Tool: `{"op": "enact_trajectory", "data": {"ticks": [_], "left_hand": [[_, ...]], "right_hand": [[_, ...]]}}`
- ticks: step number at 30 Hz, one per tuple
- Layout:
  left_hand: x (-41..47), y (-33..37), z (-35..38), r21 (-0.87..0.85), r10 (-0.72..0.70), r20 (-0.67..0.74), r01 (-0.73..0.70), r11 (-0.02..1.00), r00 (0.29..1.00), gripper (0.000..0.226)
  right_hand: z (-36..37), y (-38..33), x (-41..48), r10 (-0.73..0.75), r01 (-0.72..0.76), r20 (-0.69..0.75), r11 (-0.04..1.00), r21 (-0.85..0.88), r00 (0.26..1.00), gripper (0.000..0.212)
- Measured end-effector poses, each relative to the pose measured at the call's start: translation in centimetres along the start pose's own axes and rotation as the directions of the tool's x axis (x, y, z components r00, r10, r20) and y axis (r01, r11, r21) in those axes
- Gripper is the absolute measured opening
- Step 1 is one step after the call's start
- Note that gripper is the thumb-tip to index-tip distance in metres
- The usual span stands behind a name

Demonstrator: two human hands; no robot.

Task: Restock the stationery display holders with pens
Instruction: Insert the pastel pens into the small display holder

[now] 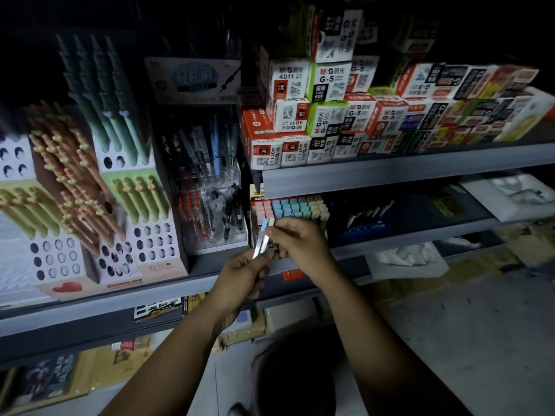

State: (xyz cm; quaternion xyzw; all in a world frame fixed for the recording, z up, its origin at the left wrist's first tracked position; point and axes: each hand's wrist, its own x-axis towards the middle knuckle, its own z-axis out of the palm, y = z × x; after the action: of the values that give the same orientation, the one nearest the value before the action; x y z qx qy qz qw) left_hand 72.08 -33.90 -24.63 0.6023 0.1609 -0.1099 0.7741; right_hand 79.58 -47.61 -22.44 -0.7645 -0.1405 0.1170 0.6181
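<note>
A white-and-red box (289, 81) is showing "M&G" and "4011", the green-edged box (329, 82) beside it is showing "M&G" and "G-5", both codes are repeating across the neighbouring stacked boxes (354, 115), and a pen display holder (156, 267) at left is bearing "0.5" on its front.
</note>
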Motion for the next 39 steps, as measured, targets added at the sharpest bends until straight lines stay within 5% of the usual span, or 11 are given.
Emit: {"op": "enact_trajectory", "data": {"ticks": [6, 9, 16, 21, 25, 30, 39], "left_hand": [[0.1, -0.6, 0.6, -0.028, -0.017, -0.014, 0.017, 0.999, 1.0, 0.023], [0.4, -0.9, 1.1, -0.043, 0.0, -0.021, -0.001, 0.999, 1.0, 0.018], [1.3, -1.8, 2.5, 0.168, 0.139, -0.091, -0.123, 0.978, 0.986, 0.03], [1.4, -1.6, 2.3, 0.022, 0.053, -0.055, -0.052, 0.998, 0.997, 0.021], [1.1, -1.5, 1.4, 0.03, 0.051, -0.055, -0.05, 0.998, 0.997, 0.025], [0.5, -1.3, 0.9, 0.017, 0.016, -0.022, -0.015, 1.0, 1.0, 0.038], [0.2, -1.1, -0.3, -0.11, -0.075, 0.036, 0.078, 0.991, 0.997, 0.029]], "right_hand": [[-1.5, 1.2, -0.5, 0.12, -0.107, -0.069, 0.978, 0.178, 0.99, 0.011], [-1.9, 1.5, -0.6, 0.181, -0.124, -0.154, 0.938, 0.325, 0.971, 0.027], [-1.8, 2.8, -0.9, 0.201, -0.093, -0.363, 0.952, 0.293, 0.91, 0.015], [-4.4, 3.4, -0.4, 0.25, -0.028, -0.545, 0.923, 0.383, 0.8, 0.017], [-7.5, 4.7, 0.5, 0.189, 0.036, -0.719, 0.958, 0.285, 0.668, 0.009], [-8.5, 6.3, 1.8, 0.071, 0.008, -0.781, 0.995, 0.097, 0.621, 0.006], [-6.9, 7.9, 2.9, -0.101, -0.101, -0.713, 0.967, -0.235, 0.694, 0.007]]}}
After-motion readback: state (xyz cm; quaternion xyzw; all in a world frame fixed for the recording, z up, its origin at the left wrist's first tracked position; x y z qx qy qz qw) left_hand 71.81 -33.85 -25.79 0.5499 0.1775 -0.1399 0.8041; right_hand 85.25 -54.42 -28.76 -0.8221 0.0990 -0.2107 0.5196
